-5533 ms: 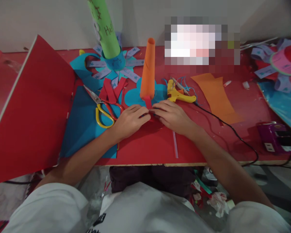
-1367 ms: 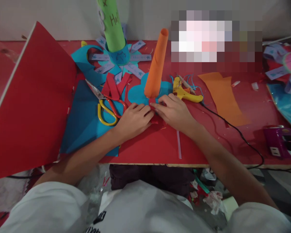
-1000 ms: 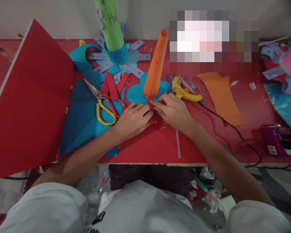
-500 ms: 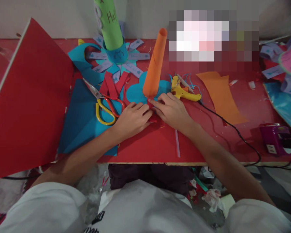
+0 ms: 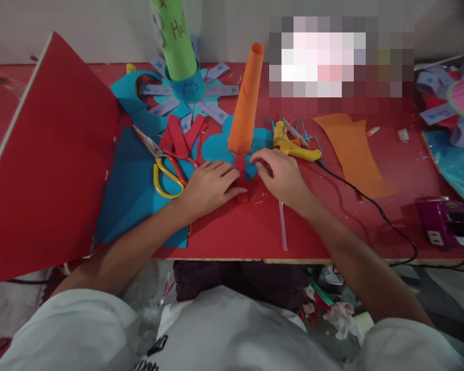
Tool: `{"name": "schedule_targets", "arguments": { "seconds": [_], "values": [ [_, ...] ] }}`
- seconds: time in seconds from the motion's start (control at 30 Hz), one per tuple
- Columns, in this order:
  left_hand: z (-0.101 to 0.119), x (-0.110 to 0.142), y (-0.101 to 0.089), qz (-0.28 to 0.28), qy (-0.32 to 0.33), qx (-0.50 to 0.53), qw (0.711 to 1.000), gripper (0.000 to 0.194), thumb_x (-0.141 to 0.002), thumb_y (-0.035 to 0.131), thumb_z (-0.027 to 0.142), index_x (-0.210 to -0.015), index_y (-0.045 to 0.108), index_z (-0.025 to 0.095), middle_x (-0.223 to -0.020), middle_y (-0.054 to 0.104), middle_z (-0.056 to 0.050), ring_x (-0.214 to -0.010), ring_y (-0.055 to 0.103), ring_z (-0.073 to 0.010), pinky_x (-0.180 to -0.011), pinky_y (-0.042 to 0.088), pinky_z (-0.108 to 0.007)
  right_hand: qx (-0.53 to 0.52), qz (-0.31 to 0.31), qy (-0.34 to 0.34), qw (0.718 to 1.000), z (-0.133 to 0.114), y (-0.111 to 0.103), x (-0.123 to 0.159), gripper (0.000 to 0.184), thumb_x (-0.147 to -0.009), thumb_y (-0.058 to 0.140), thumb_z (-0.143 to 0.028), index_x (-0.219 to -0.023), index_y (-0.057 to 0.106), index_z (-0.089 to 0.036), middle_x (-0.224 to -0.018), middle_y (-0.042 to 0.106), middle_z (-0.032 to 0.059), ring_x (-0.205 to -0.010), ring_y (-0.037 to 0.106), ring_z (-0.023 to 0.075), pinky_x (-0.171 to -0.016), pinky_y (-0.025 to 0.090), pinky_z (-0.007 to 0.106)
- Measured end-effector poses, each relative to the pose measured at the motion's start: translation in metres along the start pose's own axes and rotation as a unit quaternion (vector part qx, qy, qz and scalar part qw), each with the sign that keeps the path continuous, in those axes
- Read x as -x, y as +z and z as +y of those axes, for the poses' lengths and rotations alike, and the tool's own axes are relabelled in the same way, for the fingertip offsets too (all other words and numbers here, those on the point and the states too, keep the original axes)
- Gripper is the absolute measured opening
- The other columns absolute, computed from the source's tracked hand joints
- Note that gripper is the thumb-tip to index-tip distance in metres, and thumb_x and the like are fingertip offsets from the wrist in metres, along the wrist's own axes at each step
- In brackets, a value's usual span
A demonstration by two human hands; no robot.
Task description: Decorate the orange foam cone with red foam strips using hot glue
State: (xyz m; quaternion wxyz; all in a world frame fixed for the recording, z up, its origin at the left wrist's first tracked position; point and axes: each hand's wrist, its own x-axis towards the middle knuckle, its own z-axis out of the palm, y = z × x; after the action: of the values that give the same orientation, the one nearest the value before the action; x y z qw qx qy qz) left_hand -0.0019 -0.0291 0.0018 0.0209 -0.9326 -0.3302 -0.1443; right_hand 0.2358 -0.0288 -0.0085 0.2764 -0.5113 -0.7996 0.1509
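An orange paper tube [image 5: 244, 105] stands tilted on a blue flower-shaped paper base [image 5: 216, 144]. From the tube's foot a red paper strip [image 5: 239, 164] runs over the base toward me. My left hand [image 5: 211, 183] rests at the strip's left side, fingers bent loosely and thumb apart, the fingertips at the strip. Just right of the strip is my right hand [image 5: 280, 172], its thumb and forefinger parted near the base's edge with nothing visible between them. Scissors [image 5: 168, 178] with yellow and red handles lie beside my left hand. A yellow glue gun [image 5: 294, 147] lies beyond my right hand.
A red board [image 5: 54, 170] stands at the left beside blue sheets [image 5: 127, 196]. Red strips [image 5: 178, 136] and a green tube [image 5: 180, 51] are behind. Orange paper [image 5: 351, 159], a black cord [image 5: 371, 201], a glue stick [image 5: 283, 226] and a purple box [image 5: 444, 221] lie rightward.
My hands have moved apart from the red strip's top. The right hand has shifted right and opened its pinch; the left thumb has spread, and more of the strip shows.
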Motion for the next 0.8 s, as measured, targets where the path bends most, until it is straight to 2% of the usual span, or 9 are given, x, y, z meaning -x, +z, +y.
{"name": "schedule_targets", "arguments": {
  "seconds": [0.1,0.23,0.43,0.57,0.8],
  "values": [
    [-0.001,-0.003,-0.002,-0.044,-0.031,0.003,0.999,0.026,-0.103,0.072,0.041,-0.108,0.071,0.015,-0.105,0.075,-0.01,-0.099,0.07,-0.028,-0.083,0.048,-0.039,-0.037,-0.012,0.033,0.999,-0.003,-0.002,0.001,0.025,-0.098,0.048,-0.014,-0.109,0.069,-0.022,-0.105,0.078,0.0079,-0.094,0.07,0.0263,-0.087,0.05,0.04],
    [0.0,-0.004,-0.004,-0.073,-0.064,0.032,0.995,0.028,-0.1,0.076,0.042,-0.108,0.069,0.015,-0.109,0.075,-0.011,-0.103,0.07,-0.03,-0.087,0.05,-0.041,-0.059,-0.009,0.025,0.998,-0.008,-0.002,0.002,0.023,-0.099,0.05,-0.016,-0.111,0.069,-0.022,-0.109,0.077,0.0084,-0.097,0.07,0.0254,-0.088,0.05,0.039],
    [0.002,-0.004,-0.006,-0.048,-0.165,0.108,0.979,0.053,-0.094,0.083,0.049,-0.129,0.063,0.015,-0.117,0.075,-0.014,-0.114,0.071,-0.0333,-0.096,0.053,-0.043,-0.017,-0.005,0.021,1.0,-0.009,-0.003,0.003,0.024,-0.105,0.05,-0.023,-0.117,0.072,-0.024,-0.111,0.071,0.0086,-0.103,0.068,0.0264,-0.088,0.05,0.038],
    [0.001,-0.006,-0.007,-0.019,-0.205,0.138,0.969,0.05,-0.102,0.072,0.049,-0.136,0.061,0.016,-0.123,0.074,-0.014,-0.118,0.071,-0.0321,-0.098,0.055,-0.042,0.01,-0.016,0.028,0.999,-0.01,-0.005,0.004,0.027,-0.106,0.051,-0.024,-0.121,0.073,-0.023,-0.114,0.07,0.0094,-0.102,0.068,0.026,-0.085,0.051,0.038],
    [0.003,-0.011,-0.003,-0.054,-0.206,0.1,0.972,0.046,-0.097,0.081,0.034,-0.134,0.062,0.014,-0.122,0.074,-0.014,-0.116,0.07,-0.0327,-0.101,0.053,-0.045,0.089,-0.075,0.023,0.993,-0.015,-0.002,0.004,0.041,-0.107,0.054,-0.028,-0.145,0.066,-0.022,-0.123,0.068,0.0119,-0.113,0.067,0.03,-0.082,0.053,0.039]
  ]
}}
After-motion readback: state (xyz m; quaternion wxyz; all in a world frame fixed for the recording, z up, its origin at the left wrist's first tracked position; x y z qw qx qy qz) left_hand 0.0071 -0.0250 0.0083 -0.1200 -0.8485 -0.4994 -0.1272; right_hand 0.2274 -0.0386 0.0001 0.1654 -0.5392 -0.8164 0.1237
